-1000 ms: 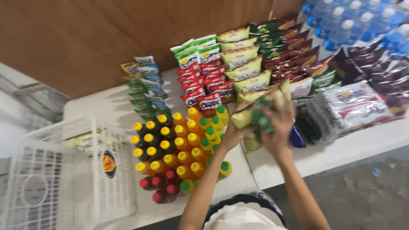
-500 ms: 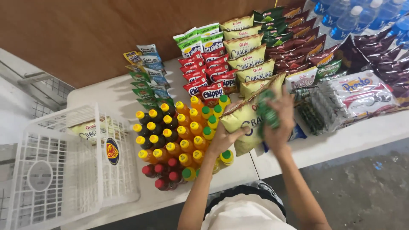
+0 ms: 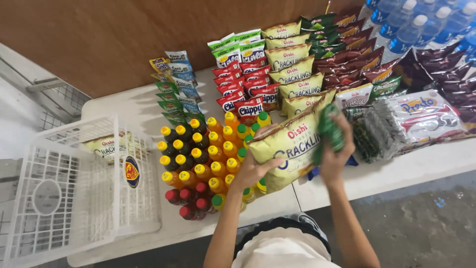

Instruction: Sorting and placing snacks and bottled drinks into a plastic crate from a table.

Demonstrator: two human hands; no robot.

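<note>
My left hand (image 3: 254, 167) grips the lower left edge of a large yellow snack bag (image 3: 292, 149) and holds it up above the table. My right hand (image 3: 338, 151) is closed around a small green packet (image 3: 328, 130) pressed against the right side of that bag. Just left of the bag stand rows of small bottles (image 3: 201, 159) with yellow, orange, red and green caps. Behind the bag lie stacked yellow snack bags (image 3: 292, 74) and red snack bags (image 3: 243, 92).
A white plastic basket (image 3: 74, 198) stands at the left on the white table (image 3: 129, 106), with a pale packet inside. Dark red and green snack packs (image 3: 347, 49), a clear multipack (image 3: 421, 116) and water bottles (image 3: 416, 25) fill the right. Wooden wall behind; concrete floor (image 3: 426, 228) below.
The yellow bag has been lifted from the stack and drawn toward me between both hands. The green packet stays in my right hand, and the view has shifted slightly.
</note>
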